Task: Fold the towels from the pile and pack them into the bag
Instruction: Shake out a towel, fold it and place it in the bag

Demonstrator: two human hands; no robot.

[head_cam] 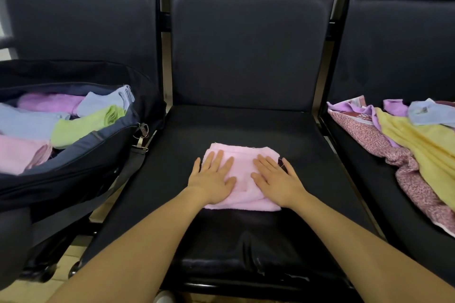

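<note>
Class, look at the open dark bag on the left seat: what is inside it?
Inside the bag lie folded towels: purple, pale blue, green and pink. Whatever lies beneath them is covered, and the bag's left part is out of frame.

A folded towel (242, 174) lies on the middle seat (246, 130) of 3 seats in a row. Both hands lie flat on it, fingers pointing toward the backrest (248, 49): the left hand (213, 178) on its left half, the right hand (277, 179) on its right half, thumbs near each other at the middle. Left of the left fingers, an open bag (81, 155) sits on the neighbouring seat with folded towels (59, 123) in it. Right of the right fingers, well apart, a pile of loose towels (406, 145) lies on the third seat (364, 174).
</note>
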